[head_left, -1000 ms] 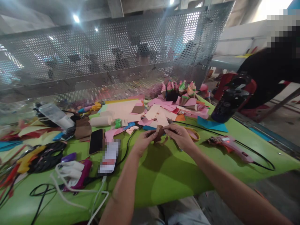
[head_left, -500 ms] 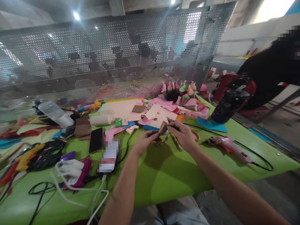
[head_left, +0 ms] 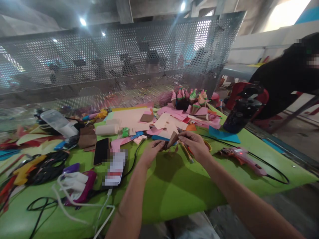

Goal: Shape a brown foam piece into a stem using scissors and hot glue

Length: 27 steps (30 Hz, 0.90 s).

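Note:
Between my two hands is a small brown felt piece [head_left: 172, 139], rolled toward a cone. My left hand [head_left: 152, 152] pinches its left side with thumb and forefinger. From the right, my right hand [head_left: 193, 142] grips its upper edge with closed fingertips. The piece hangs a little above the green table [head_left: 184, 192]. Beneath my right hand lies a thin stick-like tool [head_left: 187, 154], and a yellow ring [head_left: 207, 145] is partly hidden behind that hand. Further back stand several finished felt ice-cream cones [head_left: 193, 96] in pink, green and orange.
A pink glue gun [head_left: 246, 160] with a black cord lies at the right, near a dark bottle [head_left: 240, 111]. Pink felt sheets [head_left: 171, 114] cover the back. Phones [head_left: 101, 151], a power strip [head_left: 86, 189] with cables and black scissors [head_left: 53, 166] are at left. A person [head_left: 281, 73] sits at right.
The brown felt has turned between my fingers and looks more like a pointed cone. My hands have barely shifted; the stick tool by my right hand shows more clearly.

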Each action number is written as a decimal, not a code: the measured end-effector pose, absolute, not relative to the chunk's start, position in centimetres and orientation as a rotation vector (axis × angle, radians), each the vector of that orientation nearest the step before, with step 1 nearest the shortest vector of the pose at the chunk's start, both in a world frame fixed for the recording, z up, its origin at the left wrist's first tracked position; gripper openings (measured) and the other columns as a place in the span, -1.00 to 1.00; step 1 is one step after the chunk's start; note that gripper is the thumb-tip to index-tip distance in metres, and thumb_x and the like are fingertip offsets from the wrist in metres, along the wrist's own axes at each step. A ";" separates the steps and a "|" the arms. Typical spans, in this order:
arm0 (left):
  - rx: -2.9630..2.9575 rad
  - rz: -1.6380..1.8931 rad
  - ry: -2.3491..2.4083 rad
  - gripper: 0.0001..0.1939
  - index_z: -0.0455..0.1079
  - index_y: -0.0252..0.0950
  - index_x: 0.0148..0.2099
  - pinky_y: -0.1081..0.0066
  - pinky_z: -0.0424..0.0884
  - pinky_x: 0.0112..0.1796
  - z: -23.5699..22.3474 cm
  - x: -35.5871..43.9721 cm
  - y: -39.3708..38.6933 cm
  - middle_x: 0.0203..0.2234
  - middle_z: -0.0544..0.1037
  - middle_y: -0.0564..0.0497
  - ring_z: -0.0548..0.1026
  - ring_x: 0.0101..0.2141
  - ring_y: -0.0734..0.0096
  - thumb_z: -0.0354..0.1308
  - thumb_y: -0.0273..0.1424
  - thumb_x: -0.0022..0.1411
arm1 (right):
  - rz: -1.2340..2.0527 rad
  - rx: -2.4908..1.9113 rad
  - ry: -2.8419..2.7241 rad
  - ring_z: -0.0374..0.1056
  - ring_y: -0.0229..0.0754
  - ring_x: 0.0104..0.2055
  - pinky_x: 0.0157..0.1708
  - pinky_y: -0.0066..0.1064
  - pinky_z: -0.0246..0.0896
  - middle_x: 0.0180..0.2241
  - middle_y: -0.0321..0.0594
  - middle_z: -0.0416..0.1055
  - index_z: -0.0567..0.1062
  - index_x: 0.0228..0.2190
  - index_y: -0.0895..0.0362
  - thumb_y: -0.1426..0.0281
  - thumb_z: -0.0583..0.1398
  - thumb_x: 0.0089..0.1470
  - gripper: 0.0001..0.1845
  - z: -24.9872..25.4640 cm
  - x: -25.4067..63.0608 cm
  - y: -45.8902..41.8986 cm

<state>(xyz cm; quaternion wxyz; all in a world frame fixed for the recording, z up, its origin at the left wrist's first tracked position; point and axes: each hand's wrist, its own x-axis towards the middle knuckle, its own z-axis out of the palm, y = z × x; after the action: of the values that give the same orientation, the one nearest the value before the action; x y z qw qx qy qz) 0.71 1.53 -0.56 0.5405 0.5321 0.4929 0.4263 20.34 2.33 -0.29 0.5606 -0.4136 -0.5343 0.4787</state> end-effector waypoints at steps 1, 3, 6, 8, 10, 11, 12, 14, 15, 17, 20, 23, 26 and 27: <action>1.255 1.009 1.168 -0.58 0.60 -0.30 -0.22 0.38 0.37 -0.18 -0.5 0.7 1.5 -0.30 0.65 -0.05 0.50 -0.30 0.32 0.31 -0.06 0.02 | 1.132 -0.972 -1.290 0.36 -0.16 -0.39 -0.33 -0.34 0.24 -0.49 -0.25 0.49 0.57 -0.49 0.12 0.19 0.33 -0.12 -0.76 -0.3 20.3 2.2; 1.237 1.001 1.147 -0.55 0.61 -0.30 -0.21 0.36 0.37 -0.18 -0.4 0.8 1.3 -0.30 0.65 -0.06 0.50 -0.30 0.32 0.31 -0.03 0.01 | 1.107 -0.979 -1.358 0.38 -0.15 -0.38 -0.32 -0.33 0.26 -0.47 -0.23 0.50 0.57 -0.48 0.11 0.19 0.30 -0.07 -0.77 -0.3 20.2 2.1; 1.231 0.979 1.104 -0.49 0.61 -0.33 -0.24 0.34 0.37 -0.17 -0.3 1.0 1.2 -0.34 0.64 -0.07 0.51 -0.31 0.31 0.32 0.03 -0.01 | 1.019 -0.999 -1.465 0.39 -0.14 -0.36 -0.32 -0.33 0.28 -0.44 -0.23 0.49 0.57 -0.47 0.10 0.21 0.27 -0.04 -0.79 -0.5 20.2 2.0; 1.231 0.954 1.076 -0.45 0.61 -0.33 -0.22 0.34 0.37 -0.16 -0.3 1.1 1.1 -0.34 0.64 -0.08 0.51 -0.30 0.30 0.33 0.06 -0.04 | 0.958 -1.000 -1.530 0.41 -0.13 -0.35 -0.32 -0.32 0.30 -0.42 -0.22 0.49 0.57 -0.47 0.10 0.23 0.26 -0.02 -0.81 -0.5 20.1 1.9; 1.214 0.942 1.053 -0.42 0.61 -0.33 -0.18 0.34 0.36 -0.15 -0.3 1.1 1.1 -0.29 0.64 -0.09 0.52 -0.26 0.27 0.36 0.06 -0.08 | 0.899 -0.989 -1.583 0.41 -0.13 -0.34 -0.31 -0.32 0.31 -0.42 -0.22 0.49 0.57 -0.47 0.09 0.25 0.24 0.00 -0.82 -0.5 20.1 1.9; 1.201 0.940 1.044 -0.41 0.61 -0.32 -0.16 0.33 0.36 -0.13 -0.3 1.2 1.1 -0.26 0.64 -0.10 0.52 -0.24 0.26 0.38 0.04 -0.10 | 0.871 -0.986 -1.602 0.41 -0.13 -0.35 -0.31 -0.32 0.31 -0.42 -0.21 0.50 0.58 -0.46 0.09 0.26 0.24 0.01 -0.82 -0.5 20.0 1.8; 1.188 0.936 1.036 -0.39 0.61 -0.32 -0.14 0.33 0.35 -0.12 -0.3 1.2 1.1 -0.24 0.64 -0.11 0.52 -0.22 0.24 0.40 0.03 -0.12 | 0.850 -0.984 -1.615 0.41 -0.13 -0.35 -0.30 -0.32 0.31 -0.42 -0.21 0.50 0.58 -0.46 0.09 0.27 0.23 0.02 -0.83 -0.5 20.0 1.8; 1.173 0.918 1.023 -0.38 0.60 -0.33 -0.13 0.31 0.34 -0.09 -0.4 1.2 1.2 -0.23 0.64 -0.11 0.52 -0.20 0.23 0.42 0.01 -0.15 | 0.840 -0.985 -1.628 0.42 -0.13 -0.34 -0.30 -0.31 0.31 -0.42 -0.20 0.51 0.59 -0.45 0.10 0.27 0.23 0.03 -0.82 -0.5 20.0 1.7; 1.172 0.906 1.022 -0.38 0.60 -0.34 -0.13 0.31 0.34 -0.09 -0.4 1.3 1.2 -0.23 0.64 -0.11 0.52 -0.21 0.23 0.43 0.00 -0.15 | 0.848 -0.987 -1.629 0.42 -0.13 -0.34 -0.30 -0.31 0.32 -0.42 -0.20 0.52 0.60 -0.44 0.10 0.27 0.23 0.02 -0.82 -0.5 20.0 1.7; 1.175 0.898 1.031 -0.39 0.60 -0.34 -0.14 0.31 0.34 -0.11 -0.5 1.3 1.2 -0.24 0.64 -0.10 0.52 -0.22 0.24 0.43 0.00 -0.16 | 0.885 -0.987 -1.615 0.43 -0.11 -0.31 -0.30 -0.31 0.33 -0.40 -0.19 0.52 0.61 -0.43 0.08 0.27 0.24 0.02 -0.82 -0.5 20.0 1.7; 1.171 0.937 1.060 -0.42 0.60 -0.33 -0.17 0.34 0.35 -0.13 -0.6 1.4 1.1 -0.23 0.64 -0.09 0.52 -0.21 0.23 0.44 -0.03 -0.17 | 0.979 -0.982 -1.561 0.43 -0.10 -0.29 -0.33 -0.31 0.37 -0.37 -0.19 0.53 0.62 -0.40 0.06 0.24 0.24 0.01 -0.81 -0.4 19.9 1.6; 1.151 0.965 1.065 -0.43 0.60 -0.33 -0.19 0.35 0.36 -0.15 -0.8 1.4 1.1 -0.24 0.65 -0.09 0.52 -0.22 0.23 0.45 -0.03 -0.18 | 1.067 -0.984 -1.508 0.42 -0.11 -0.31 -0.38 -0.33 0.38 -0.36 -0.20 0.54 0.62 -0.35 0.07 0.21 0.26 -0.02 -0.77 -0.4 19.9 1.6; 1.139 0.973 1.055 -0.42 0.60 -0.33 -0.19 0.35 0.37 -0.15 -0.8 1.4 1.1 -0.26 0.65 -0.09 0.53 -0.23 0.24 0.46 -0.03 -0.21 | 1.129 -0.968 -1.468 0.42 -0.14 -0.33 -0.41 -0.35 0.39 -0.36 -0.22 0.55 0.60 -0.32 0.08 0.20 0.29 -0.05 -0.74 -0.4 19.9 1.6; 1.140 0.979 1.052 -0.41 0.60 -0.33 -0.19 0.35 0.37 -0.14 -0.8 1.4 1.1 -0.25 0.65 -0.10 0.53 -0.23 0.25 0.46 -0.03 -0.21 | 1.149 -0.957 -1.459 0.42 -0.14 -0.34 -0.41 -0.35 0.39 -0.36 -0.22 0.54 0.60 -0.31 0.08 0.20 0.30 -0.05 -0.73 -0.4 19.9 1.6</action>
<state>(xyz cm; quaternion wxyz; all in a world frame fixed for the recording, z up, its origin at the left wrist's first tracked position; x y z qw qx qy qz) 1.41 1.15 -0.78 0.6080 0.4934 0.4555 0.4236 19.87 1.64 -0.43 0.5021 -0.3961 -0.6040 0.4756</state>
